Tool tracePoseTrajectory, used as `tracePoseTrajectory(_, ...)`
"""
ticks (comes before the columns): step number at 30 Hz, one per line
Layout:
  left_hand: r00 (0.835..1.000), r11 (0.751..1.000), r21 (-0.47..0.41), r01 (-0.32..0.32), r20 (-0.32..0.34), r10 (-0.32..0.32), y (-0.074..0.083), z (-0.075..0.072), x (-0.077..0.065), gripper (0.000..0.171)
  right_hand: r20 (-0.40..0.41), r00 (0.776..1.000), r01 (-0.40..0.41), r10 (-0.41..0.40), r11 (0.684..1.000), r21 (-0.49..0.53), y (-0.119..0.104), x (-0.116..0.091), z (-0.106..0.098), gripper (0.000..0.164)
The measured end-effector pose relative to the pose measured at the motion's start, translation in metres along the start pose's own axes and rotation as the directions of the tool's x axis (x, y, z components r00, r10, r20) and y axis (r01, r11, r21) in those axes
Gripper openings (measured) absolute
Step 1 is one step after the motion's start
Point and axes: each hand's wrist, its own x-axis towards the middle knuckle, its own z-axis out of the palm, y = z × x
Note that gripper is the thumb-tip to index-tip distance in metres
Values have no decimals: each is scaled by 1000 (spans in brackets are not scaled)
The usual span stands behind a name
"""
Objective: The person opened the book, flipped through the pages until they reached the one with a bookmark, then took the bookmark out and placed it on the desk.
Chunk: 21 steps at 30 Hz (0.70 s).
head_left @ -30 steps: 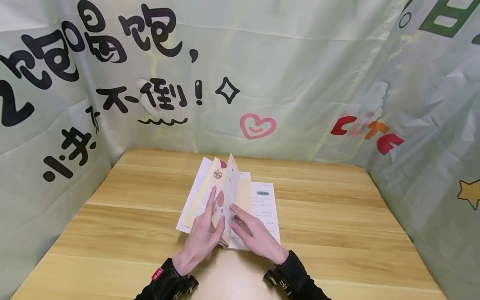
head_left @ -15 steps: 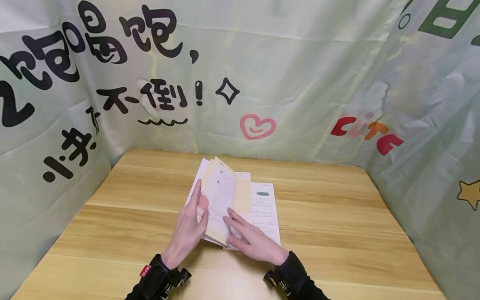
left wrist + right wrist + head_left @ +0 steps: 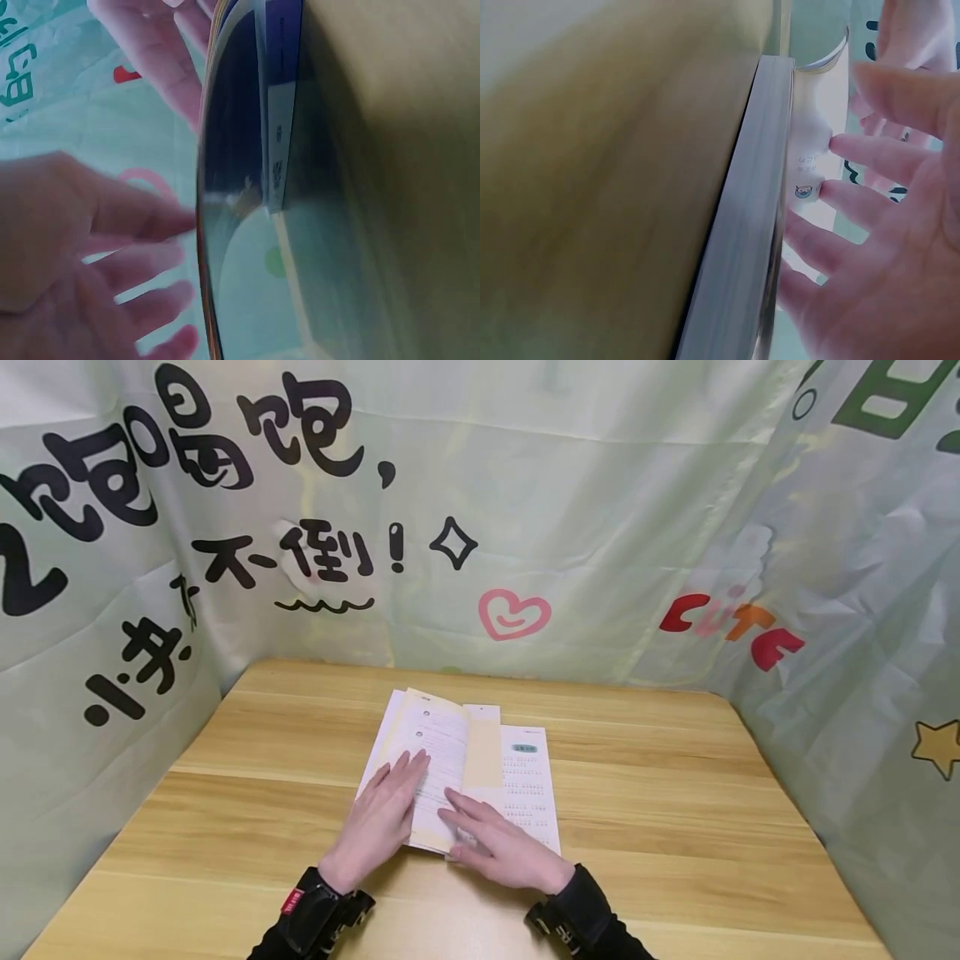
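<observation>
An open book point(image 3: 442, 735) with pale printed pages lies on the table in front of me. My left hand point(image 3: 377, 814) rests on its left page, fingers extended. Across the lower right page point(image 3: 528, 785), near the fold, lies my right hand point(image 3: 510, 850), its fingers spread and fingertips at the paper. A cream sheet point(image 3: 483, 747) shows between the two halves. In the left wrist view, the left-hand leaves point(image 3: 206, 262) arch above the wood beside my fingers. The right wrist view shows the thick page block point(image 3: 742, 217) low on the table and a curved page point(image 3: 810, 112) beyond the fingertips.
The wooden table point(image 3: 660, 827) extends on both sides of the book. A pale fabric backdrop point(image 3: 585, 527) with printed lettering, a heart and a star hangs behind and along the sides.
An upright leaf has been turned over to the left and now lies down. My left hand has moved left and from the leaf's edge onto the page; the right hand has barely moved.
</observation>
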Motion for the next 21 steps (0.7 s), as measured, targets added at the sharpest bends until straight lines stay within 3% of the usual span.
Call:
tracePoseTrajectory(5, 994, 998, -64, -1, 105, 8, -1, 11, -5, 49, 17, 1000, 18, -19, 1000, 4, 0, 0, 1, 56)
tracePoseTrajectory(13, 980, 990, -137, 30, 199, -2, -6, 22, -10, 52, 12, 1000, -13, 13, 998, 55, 1, -1, -2, 54)
tracePoseTrajectory(17, 979, 987, -156, 28, 201, 4, -7, 24, -10, 51, -42, 998, -48, 53, 994, 101, 4, -1, -6, 48)
tracePoseTrajectory(21, 980, 986, -162, 29, 199, 3, -7, 25, -10, 51, -165, 980, -83, 108, 985, 152, 9, 2, -10, 43)
